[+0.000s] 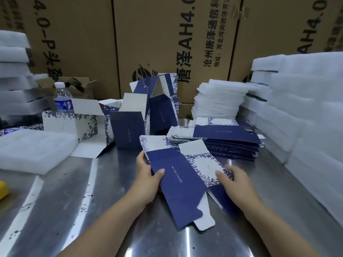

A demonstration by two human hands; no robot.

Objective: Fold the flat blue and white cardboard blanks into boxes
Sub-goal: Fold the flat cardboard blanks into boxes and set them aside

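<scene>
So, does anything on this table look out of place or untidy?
Only minor things. The shiny steel table carries dark blue smudges and specks on its left part. Behind, the tall half-folded blue and white box looks tilted, its flaps splayed. The flat blue and white cardboard blank being held looks undamaged.

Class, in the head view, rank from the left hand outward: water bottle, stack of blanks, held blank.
1. Held blank: gripped in the left hand.
2. Stack of blanks: behind, to the right.
3. Water bottle: far back left.
</scene>
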